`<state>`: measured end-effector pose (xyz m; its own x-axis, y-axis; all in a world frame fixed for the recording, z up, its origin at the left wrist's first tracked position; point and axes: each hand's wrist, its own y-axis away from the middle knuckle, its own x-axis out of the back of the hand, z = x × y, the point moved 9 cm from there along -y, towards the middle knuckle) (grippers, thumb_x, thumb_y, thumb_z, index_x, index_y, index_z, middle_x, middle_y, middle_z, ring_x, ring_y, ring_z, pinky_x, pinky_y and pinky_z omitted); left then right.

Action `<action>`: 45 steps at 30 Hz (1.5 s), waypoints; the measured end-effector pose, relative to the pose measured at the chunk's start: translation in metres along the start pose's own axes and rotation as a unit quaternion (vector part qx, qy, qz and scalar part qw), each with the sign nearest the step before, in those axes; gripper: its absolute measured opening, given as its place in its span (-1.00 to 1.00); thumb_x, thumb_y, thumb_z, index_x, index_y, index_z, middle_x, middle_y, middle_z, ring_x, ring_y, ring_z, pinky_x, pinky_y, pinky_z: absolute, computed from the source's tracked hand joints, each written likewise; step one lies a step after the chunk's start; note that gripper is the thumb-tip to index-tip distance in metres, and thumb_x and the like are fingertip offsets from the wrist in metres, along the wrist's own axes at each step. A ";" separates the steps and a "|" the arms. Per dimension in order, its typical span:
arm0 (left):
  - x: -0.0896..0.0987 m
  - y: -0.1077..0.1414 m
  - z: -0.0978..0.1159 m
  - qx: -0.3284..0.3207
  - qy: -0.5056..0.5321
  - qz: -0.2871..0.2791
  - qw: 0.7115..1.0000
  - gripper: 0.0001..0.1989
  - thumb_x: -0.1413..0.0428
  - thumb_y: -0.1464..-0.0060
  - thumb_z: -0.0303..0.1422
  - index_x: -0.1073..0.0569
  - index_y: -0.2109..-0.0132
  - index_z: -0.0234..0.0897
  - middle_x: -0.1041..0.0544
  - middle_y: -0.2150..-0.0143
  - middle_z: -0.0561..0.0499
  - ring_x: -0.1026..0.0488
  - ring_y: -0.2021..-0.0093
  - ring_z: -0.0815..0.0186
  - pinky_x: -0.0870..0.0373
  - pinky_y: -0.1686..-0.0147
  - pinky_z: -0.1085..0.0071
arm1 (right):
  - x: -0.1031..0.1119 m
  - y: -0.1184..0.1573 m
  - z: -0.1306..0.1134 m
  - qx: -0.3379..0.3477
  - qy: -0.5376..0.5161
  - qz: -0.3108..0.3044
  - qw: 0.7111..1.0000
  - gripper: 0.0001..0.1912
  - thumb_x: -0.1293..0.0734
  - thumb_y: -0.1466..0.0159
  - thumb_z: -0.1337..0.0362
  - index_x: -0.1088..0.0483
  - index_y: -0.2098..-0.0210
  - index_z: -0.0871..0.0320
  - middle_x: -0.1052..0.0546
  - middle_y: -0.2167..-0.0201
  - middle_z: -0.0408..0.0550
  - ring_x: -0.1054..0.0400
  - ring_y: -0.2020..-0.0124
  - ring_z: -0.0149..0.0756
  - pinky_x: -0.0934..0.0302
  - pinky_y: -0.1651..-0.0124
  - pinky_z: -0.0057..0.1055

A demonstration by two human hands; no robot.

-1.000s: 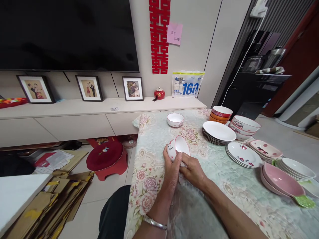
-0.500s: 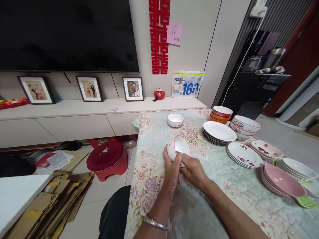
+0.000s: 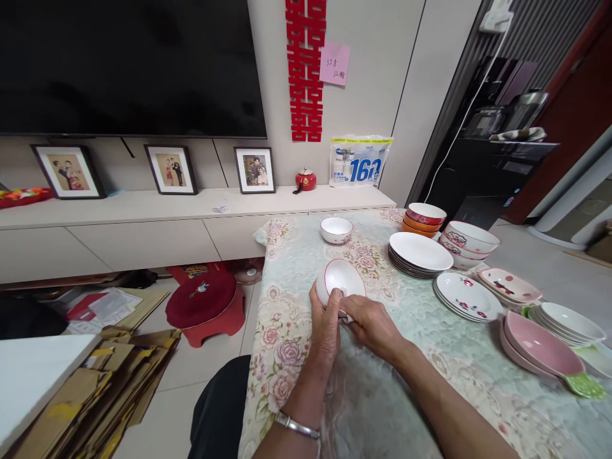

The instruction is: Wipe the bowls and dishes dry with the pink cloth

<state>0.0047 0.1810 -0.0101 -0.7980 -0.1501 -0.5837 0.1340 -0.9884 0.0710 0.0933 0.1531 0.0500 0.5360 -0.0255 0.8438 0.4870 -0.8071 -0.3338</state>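
The bowl [image 3: 345, 280] is held over the tablecloth [image 3: 282, 331], in front of the person and near the table's left edge. Its mouth is tipped up and back toward the person, leaning a little to the right, so the inside is in plain view. The base points down and away to the left, mostly covered by the hands. Being round, the bowl has no long axis of its own; the rim reads as a slanted oval, its longer way running from upper left to lower right.

The bowl is white, smooth and shiny inside, with a thin red line along the rim. A strip of white outer wall shows at the left.

The left hand [image 3: 326, 325] grips it, palm and fingers around the left side, thumb over the near rim. The right hand [image 3: 375, 322] is closed at the lower right edge; some of its fingertips are hidden, and what they press on underneath cannot be told.

A second bowl [image 3: 336, 231], also white with a red rim, stands upright beyond, apart from the first. White plates [image 3: 421, 252] sit stacked to the right, well clear of both hands.
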 end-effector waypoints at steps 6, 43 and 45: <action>0.001 0.001 0.004 -0.005 0.040 0.019 0.999 -0.36 -0.26 -0.04 -0.14 -0.26 -0.21 -0.20 -0.51 -0.04 -0.13 -0.52 -0.01 0.19 -0.43 0.00 0.29 | 0.004 -0.004 -0.016 0.018 -0.114 0.031 0.993 -0.73 -0.21 -0.33 0.41 -0.42 0.05 0.09 -0.55 0.12 -0.02 -0.43 0.11 -0.26 -0.28 0.11 -0.42; 0.000 0.008 -0.005 0.128 0.155 0.046 0.978 -0.47 -0.13 -0.08 -0.01 -0.44 -0.09 -0.23 -0.59 0.00 -0.15 -0.52 -0.01 0.01 -0.52 0.11 0.07 | 0.038 0.026 0.107 -0.261 -0.305 0.264 0.877 -0.63 -0.37 -0.14 0.06 -0.54 0.18 0.20 -0.61 0.34 0.03 -0.47 0.27 -0.06 -0.37 0.19 -0.15; -0.007 0.013 -0.007 0.172 0.159 0.022 0.972 -0.45 -0.11 -0.07 0.01 -0.46 -0.09 -0.25 -0.60 0.02 -0.17 -0.53 0.00 -0.04 -0.52 0.13 0.00 | 0.028 0.021 0.101 -0.265 -0.351 0.239 0.866 -0.52 -0.31 -0.19 -0.07 -0.52 0.18 0.23 -0.60 0.42 0.02 -0.46 0.41 -0.13 -0.36 0.36 -0.25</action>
<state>0.0163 0.1695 -0.0112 -0.5661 -0.2327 -0.7908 -0.0836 -0.9382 0.3359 0.1880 0.1946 0.0241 0.9664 -0.2175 0.1370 -0.1920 -0.9651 -0.1780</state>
